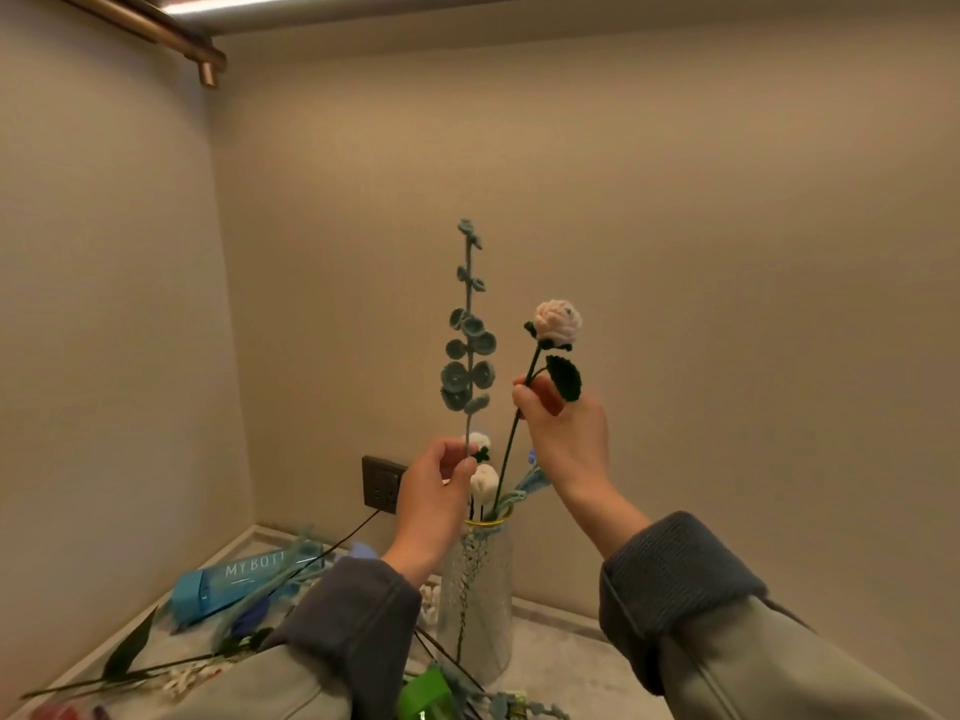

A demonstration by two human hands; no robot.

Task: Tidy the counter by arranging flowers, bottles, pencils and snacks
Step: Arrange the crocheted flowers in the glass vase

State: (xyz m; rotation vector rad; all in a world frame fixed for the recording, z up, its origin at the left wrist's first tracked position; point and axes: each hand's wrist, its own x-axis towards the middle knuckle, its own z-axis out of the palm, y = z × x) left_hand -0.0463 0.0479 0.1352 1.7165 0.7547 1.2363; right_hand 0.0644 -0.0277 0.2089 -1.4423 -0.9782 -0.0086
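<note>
Grey-cuffed sleeves [670,579] fill the bottom of the view, and from them both hands rise above the counter [561,667]. Thumb and fingertips of the left hand [436,491] pinch the bare lower stem of a tall blue-green sprig [470,345]. The sprig stands nearly upright above that hand, its round leaves stacked up the stem.

Higher and just to the right, the right hand [563,433] pinches the stem of a pink rose [558,322] just under its dark leaf. The rose head leans up and to the right of the hand, while the stem slants down and left to the gold-rimmed mouth of the glass vase [475,589].

That mouth sits below the gap between the two hands, just beside the left wrist, so the left hand is the nearer one. The rose's foot seems to be inside the rim. Whether the sprig's foot is in cannot be told, as the left hand covers it. Both stems probably need only a drop along their own line, the sprig with almost no tilt and the rose swung more upright.

White flowers [484,483] stand in the vase, between the hands. Below and left of the left hand, a blue bottle [234,584] lies on its side among loose stems [130,667]. A green object [426,696] sits at the foot of the vase, and a wall socket [382,483] shows just left of the left hand.
</note>
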